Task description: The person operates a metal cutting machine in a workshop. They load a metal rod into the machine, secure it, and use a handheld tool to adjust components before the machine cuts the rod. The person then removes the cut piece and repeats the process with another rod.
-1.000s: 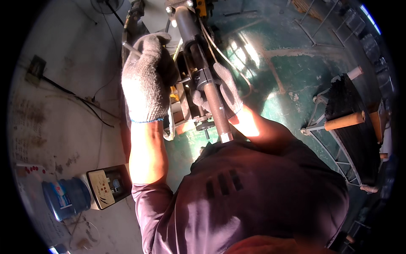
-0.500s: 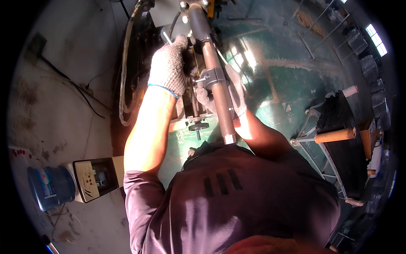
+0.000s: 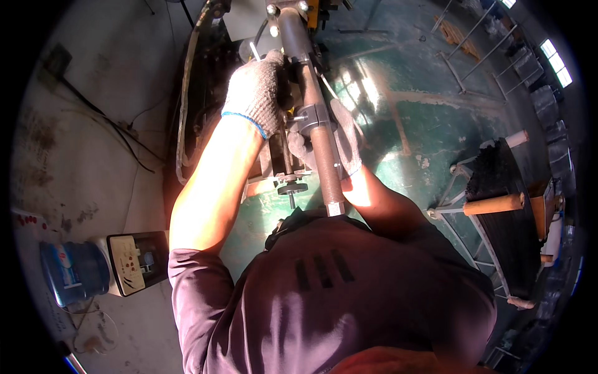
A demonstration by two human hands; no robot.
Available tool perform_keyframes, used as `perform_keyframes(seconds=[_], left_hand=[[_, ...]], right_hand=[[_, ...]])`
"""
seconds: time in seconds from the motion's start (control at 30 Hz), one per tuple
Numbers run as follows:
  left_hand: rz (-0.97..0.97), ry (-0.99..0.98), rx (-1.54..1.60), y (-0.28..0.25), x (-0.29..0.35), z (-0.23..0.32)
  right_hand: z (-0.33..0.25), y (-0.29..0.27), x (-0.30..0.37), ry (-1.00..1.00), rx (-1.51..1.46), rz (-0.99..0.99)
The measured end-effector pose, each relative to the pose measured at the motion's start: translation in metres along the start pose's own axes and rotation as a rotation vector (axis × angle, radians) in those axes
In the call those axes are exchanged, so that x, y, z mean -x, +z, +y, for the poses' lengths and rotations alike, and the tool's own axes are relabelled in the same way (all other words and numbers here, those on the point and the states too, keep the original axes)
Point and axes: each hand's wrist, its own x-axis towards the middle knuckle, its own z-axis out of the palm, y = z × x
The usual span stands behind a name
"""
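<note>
A long threaded shaft (image 3: 326, 162) runs down the middle toward my shirt, entering a dark cylinder (image 3: 294, 34) at the top. Around the shaft sits a dark clamp collar (image 3: 314, 118) with a small bolt on its left side. My left hand (image 3: 252, 90), in a knitted glove, is closed just left of the shaft above the collar; what its fingers hold is hidden. A thin white rod (image 3: 255, 51) sticks up beside that hand. My gloved right hand (image 3: 346, 134) wraps the shaft from below at the collar, its fingertips showing on the left side.
A black handwheel (image 3: 293, 187) on a spindle stands left of the shaft's lower end. At the left wall are a water dispenser (image 3: 129, 265) and its blue bottle (image 3: 75, 274). A metal rack (image 3: 464, 218) with black sheet material and a roller stands right on the green floor.
My left hand has shifted slightly right, closer to the shaft, and its elbow has swung outward to the left. My right hand stays at the collar.
</note>
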Motion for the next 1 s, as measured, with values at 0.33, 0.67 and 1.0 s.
perform_keyframes(seconds=[0.33,0.67,1.0], left_hand=[[0.187,-0.341,0.488,0.023,0.034,0.044],[0.176,-0.247,0.292,0.046,0.045,0.070],[0.223,0.021,0.277,0.058,0.060,0.060]], right_hand=[[0.000,0.004,0.001,-0.001,0.037,-0.082],[0.006,0.010,-0.001,-0.148,0.214,0.101],[-0.003,0.003,-0.004,-0.027,0.150,-0.264]])
